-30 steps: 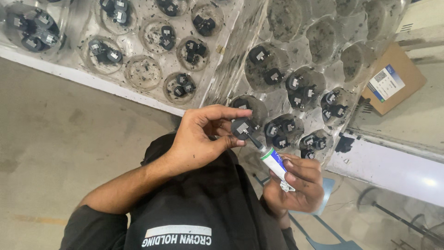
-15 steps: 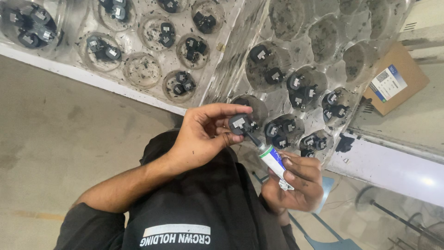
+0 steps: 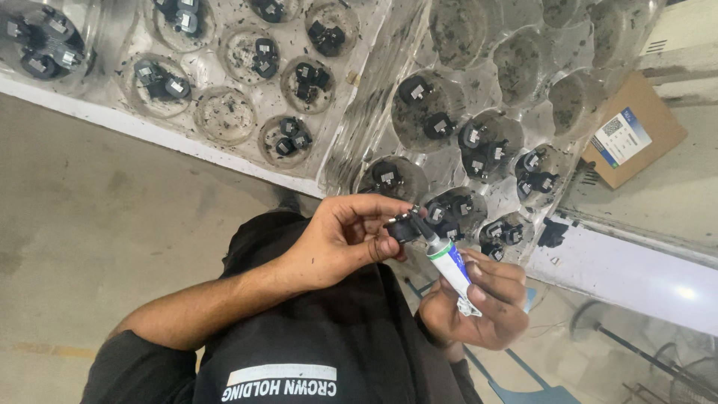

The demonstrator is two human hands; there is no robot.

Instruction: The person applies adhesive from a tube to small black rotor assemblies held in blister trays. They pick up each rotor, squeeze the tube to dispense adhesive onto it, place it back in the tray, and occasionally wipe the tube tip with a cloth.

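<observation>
My left hand [image 3: 336, 243] pinches a small black part [image 3: 404, 227] just in front of the clear trays [image 3: 359, 135] of similar parts. My right hand [image 3: 479, 307] grips a white glue tube [image 3: 447, 262], nozzle touching the part.

- A workshop or small factory floor, an assembly station by the look of it.
- Clear plastic trays [image 3: 224, 112] with round cups sit side by side on a white bench [image 3: 636, 269]; many cups hold small black parts [image 3: 299, 78] with metal tabs (several to a cup).
- The trays are dusty and speckled with dark grit, as in a working shop rather than a home.
- A cardboard box [image 3: 636, 131] with a printed label lies on the bench beyond the trays.
- The floor [image 3: 90, 224] is bare, stained concrete.
- A fan [image 3: 673, 366] with a wire guard stands low at the edge of view.
</observation>
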